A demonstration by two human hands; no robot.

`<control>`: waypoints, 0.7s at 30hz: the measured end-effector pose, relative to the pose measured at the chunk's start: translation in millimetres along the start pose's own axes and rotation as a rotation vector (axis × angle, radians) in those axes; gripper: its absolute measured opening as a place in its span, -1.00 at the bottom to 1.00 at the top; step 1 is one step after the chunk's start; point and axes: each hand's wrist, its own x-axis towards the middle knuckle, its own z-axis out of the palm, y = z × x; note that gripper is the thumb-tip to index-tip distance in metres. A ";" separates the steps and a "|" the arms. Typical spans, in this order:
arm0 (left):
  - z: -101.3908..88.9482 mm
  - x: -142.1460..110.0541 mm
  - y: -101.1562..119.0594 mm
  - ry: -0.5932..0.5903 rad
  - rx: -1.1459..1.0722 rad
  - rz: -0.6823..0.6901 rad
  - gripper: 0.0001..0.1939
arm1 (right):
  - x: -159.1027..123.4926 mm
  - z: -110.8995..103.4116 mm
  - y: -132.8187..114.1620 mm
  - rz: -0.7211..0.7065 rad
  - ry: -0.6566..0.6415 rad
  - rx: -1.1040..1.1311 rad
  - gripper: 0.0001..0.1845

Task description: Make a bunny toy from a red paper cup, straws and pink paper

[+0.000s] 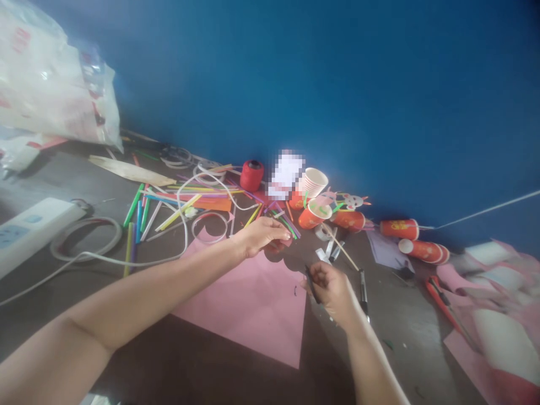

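Observation:
My left hand [262, 235] is closed in a pinch above the far edge of a pink paper sheet [248, 306]. Between its fingertips is a small piece of pink paper [286, 242]. My right hand [333, 289], at the sheet's right edge, grips a slim black pen [312, 284], pointing up and away. Along its far edge the sheet has curved cut-outs, and a small dark mark shows near its right side. Beyond my left hand lie loose coloured straws [291, 222]. A red paper cup [314, 214] stands behind, between my hands.
A white power strip [37, 225] and its looping cable occupy the left, below a plastic bag [59, 79]. A red thread spool [252, 175] and a blurred-out phone-like panel [287, 174] stand near the blue wall. Red cups [399, 228], a red cutter [449, 306] and paper scraps lie right.

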 end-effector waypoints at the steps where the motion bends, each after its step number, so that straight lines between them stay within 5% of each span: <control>1: -0.4 0.2 0.4 -0.003 0.004 0.002 -0.92 | 0.0 0.1 -0.8 0.001 -0.001 0.001 -0.67; 21: -9.3 3.8 7.3 -0.063 0.117 -0.026 -0.96 | -0.5 -1.3 5.2 -0.065 0.002 -0.161 -0.68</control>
